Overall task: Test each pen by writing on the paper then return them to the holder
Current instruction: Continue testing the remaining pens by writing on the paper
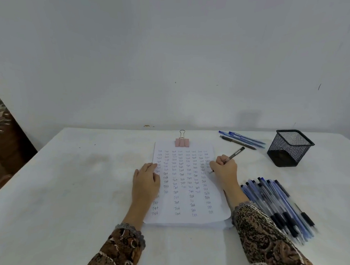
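Note:
A white sheet of paper (pixel 184 218) lies in the middle of the table, covered with rows of the small written word "Test". My left hand (pixel 145 184) rests flat on its left edge with straight fingers. My right hand (pixel 224 169) grips a dark pen (pixel 236 153), whose tip touches the paper's right edge. A black mesh holder (pixel 289 148) stands at the back right; no pens show above its rim. A heap of several blue and black pens (pixel 278 205) lies right of my right forearm. A few more pens (pixel 242 139) lie beyond the paper, left of the holder.
A pink binder clip (pixel 182 141) clamps the paper's top edge. The table (pixel 69 178) is covered in white cloth and backs onto a white wall. A brown patterned object (pixel 3 142) stands past the table's left edge.

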### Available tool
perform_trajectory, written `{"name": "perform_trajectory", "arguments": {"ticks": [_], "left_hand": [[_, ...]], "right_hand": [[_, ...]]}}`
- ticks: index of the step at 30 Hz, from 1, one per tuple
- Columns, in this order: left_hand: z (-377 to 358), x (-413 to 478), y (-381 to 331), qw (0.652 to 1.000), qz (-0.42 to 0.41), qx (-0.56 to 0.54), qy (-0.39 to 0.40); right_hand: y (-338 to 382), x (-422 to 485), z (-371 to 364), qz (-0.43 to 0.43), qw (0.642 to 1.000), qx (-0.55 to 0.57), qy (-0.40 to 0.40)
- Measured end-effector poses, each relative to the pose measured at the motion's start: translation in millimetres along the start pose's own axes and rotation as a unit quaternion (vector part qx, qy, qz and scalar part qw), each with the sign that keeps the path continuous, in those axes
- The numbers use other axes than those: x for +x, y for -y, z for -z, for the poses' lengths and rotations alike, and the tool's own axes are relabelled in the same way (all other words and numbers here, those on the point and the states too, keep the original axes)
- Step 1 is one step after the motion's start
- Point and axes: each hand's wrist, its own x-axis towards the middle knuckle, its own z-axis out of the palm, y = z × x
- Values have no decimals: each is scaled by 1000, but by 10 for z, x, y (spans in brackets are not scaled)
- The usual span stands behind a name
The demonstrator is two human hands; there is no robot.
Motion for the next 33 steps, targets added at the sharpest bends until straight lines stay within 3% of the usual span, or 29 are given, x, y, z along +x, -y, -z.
{"name": "perform_trajectory", "arguments": {"ticks": [15, 21, 24, 27, 33], "left_hand": [[1, -2, 0, 1000, 6, -5, 11], [1, -7, 10, 1000, 4, -11, 10], [-2, -16, 8, 1000, 2, -15, 7], [-8, -16, 8, 1000, -4, -16, 3], [-1, -19, 13, 1000, -5, -13, 6]], "right_hand": [[7, 19, 7, -15, 1000, -3, -25], [9, -11, -13, 15, 999, -7, -48], [-44, 21, 19, -27, 996, 76, -37], [-33, 87, 86, -120, 964, 225, -72], [132, 115, 95, -217, 917, 330, -62]]}}
